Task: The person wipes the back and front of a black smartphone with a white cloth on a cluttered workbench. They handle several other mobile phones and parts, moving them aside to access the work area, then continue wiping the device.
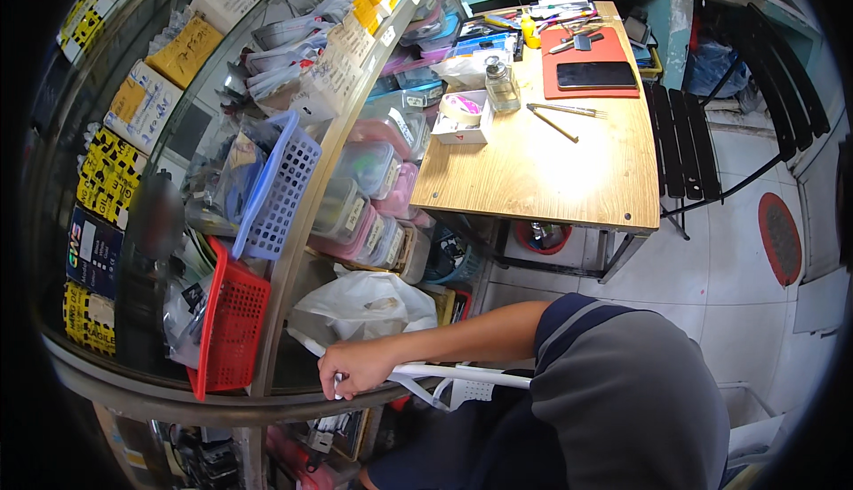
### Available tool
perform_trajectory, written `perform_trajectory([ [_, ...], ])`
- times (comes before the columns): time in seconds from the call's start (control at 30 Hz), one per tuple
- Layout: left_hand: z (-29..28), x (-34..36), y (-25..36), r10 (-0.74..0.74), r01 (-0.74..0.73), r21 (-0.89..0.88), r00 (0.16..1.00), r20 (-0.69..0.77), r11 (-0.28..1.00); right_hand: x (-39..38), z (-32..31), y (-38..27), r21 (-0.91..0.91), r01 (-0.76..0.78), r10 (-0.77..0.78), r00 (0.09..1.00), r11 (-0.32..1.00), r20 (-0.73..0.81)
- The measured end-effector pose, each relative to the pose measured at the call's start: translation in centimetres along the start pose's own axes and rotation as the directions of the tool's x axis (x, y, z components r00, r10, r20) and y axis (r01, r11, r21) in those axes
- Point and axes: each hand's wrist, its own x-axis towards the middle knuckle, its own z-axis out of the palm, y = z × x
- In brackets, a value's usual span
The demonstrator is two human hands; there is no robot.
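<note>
My right hand (354,369) reaches leftward across the front edge of the display cabinet (293,412), its fingers curled down. A small pale bit shows at the fingertips, too small to name. Under my wrist runs a white bar (462,374), seemingly part of a white plastic chair. Just beyond the hand lies a crumpled white plastic bag (373,308). To its left a red perforated basket (235,326) tilts on the cabinet, with a blue perforated basket (283,188) behind it. My left hand is out of view; only a sliver of skin beyond a dark sleeve shows at the bottom edge.
A wooden table (524,183) ahead bears a phone (595,75) on a red mat, a glass bottle (502,88), brushes (555,121) and a small white box (462,130). Lidded plastic tubs (369,170) fill the shelf. A black folding chair (684,143) stands right.
</note>
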Motion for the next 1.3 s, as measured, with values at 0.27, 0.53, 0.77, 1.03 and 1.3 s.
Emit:
perform_trajectory([
  [0.27,-0.2,0.2,-0.3,-0.025,0.025,0.008,1.000,-0.006,1.000,0.0,0.0,-0.1,0.102,0.022,-0.017,0.999,0.995,-0.042],
  [0.53,-0.4,0.4,-0.4,-0.027,0.027,0.029,1.000,-0.015,0.999,-0.2,0.0,-0.9,0.209,-0.037,0.049,0.997,0.977,-0.056],
  [0.77,-0.9,0.4,-0.4,0.011,-0.009,0.050,0.999,-0.039,0.999,0.0,0.0,-0.8,0.210,-0.049,0.061,0.997,0.977,-0.055],
  [1.03,-7.3,-2.9,-4.7,-0.044,0.068,0.075,0.957,-0.286,0.995,5.5,0.7,-6.5,-0.211,0.323,-0.275,0.934,0.922,0.228],
  [1.3,-10.9,-9.4,-17.2,-0.440,0.445,-0.146,0.682,-0.584,0.884,10.0,23.3,-14.1,-0.317,0.658,-0.114,0.525,0.683,0.844],
])
